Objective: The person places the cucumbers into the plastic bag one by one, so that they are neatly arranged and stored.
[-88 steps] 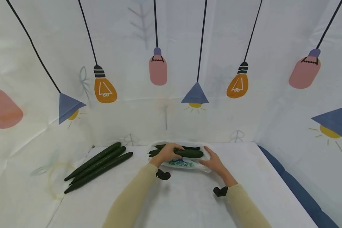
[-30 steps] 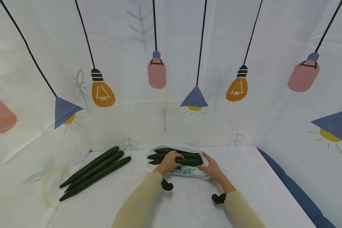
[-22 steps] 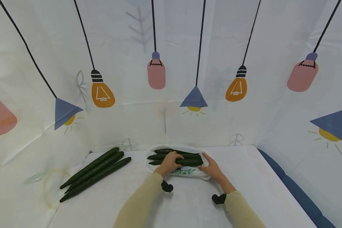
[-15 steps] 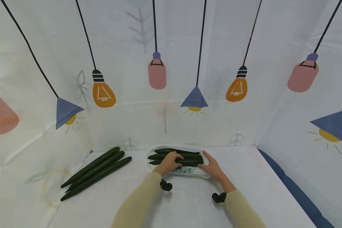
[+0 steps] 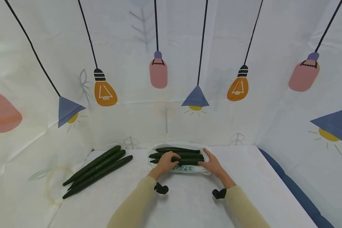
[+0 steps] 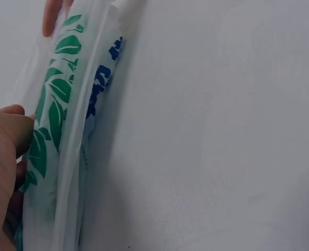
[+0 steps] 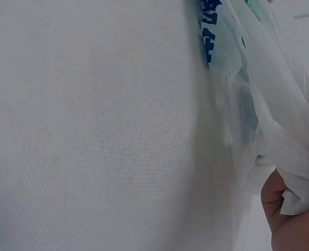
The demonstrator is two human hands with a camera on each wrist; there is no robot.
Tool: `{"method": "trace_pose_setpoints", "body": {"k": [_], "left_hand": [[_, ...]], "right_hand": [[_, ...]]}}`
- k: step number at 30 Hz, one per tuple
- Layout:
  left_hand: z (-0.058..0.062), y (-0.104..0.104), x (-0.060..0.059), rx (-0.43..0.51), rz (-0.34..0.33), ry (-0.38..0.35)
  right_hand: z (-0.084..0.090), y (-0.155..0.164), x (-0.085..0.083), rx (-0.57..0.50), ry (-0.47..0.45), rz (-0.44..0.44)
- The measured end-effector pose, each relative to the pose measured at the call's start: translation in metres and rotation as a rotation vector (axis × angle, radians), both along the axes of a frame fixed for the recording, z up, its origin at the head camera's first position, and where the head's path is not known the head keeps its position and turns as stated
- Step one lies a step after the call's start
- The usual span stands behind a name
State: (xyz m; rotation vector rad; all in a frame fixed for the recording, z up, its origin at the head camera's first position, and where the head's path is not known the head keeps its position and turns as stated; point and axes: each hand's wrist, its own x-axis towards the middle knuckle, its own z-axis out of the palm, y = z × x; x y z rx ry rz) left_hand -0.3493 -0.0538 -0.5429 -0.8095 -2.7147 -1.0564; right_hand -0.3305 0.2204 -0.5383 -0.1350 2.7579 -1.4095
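Note:
A white plastic bag (image 5: 195,169) printed with green leaves and blue characters lies at the back of the table, its mouth spread wide. Three long dark-green cucumbers lie side by side in it: a back cucumber (image 5: 178,149), a middle cucumber (image 5: 192,155) and a front cucumber (image 5: 190,161). My left hand (image 5: 166,163) curls its fingers and thumb about the front cucumber; the bag's printed side (image 6: 57,99) stands beside this hand in the left wrist view. At the bag's right end my right hand (image 5: 213,163) grips the plastic, which bunches between thumb and fingers (image 7: 275,196).
Three more cucumbers (image 5: 95,172) lie slantwise together on the left of the white table (image 5: 188,202). White cloth walls (image 5: 171,123) with printed lamps rise behind and at both sides. Blue padding (image 5: 290,186) runs along the table's right edge.
Since the oldest frame, the front cucumber has come down toward the near side of the bag, uncovering the others. Lately my left hand has shifted slightly left along it. My right hand keeps its place.

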Motion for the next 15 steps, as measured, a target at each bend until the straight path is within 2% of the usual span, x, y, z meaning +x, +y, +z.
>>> {"method": "trace_pose_setpoints", "body": {"k": [8, 15], "left_hand": [[0.006, -0.018, 0.010, 0.119, -0.001, -0.012], [0.006, -0.043, 0.018, 0.170, 0.027, -0.090]], "right_hand": [[0.003, -0.001, 0.001, 0.001, -0.016, 0.005], [0.005, 0.001, 0.002, -0.003, -0.028, 0.002]]}}
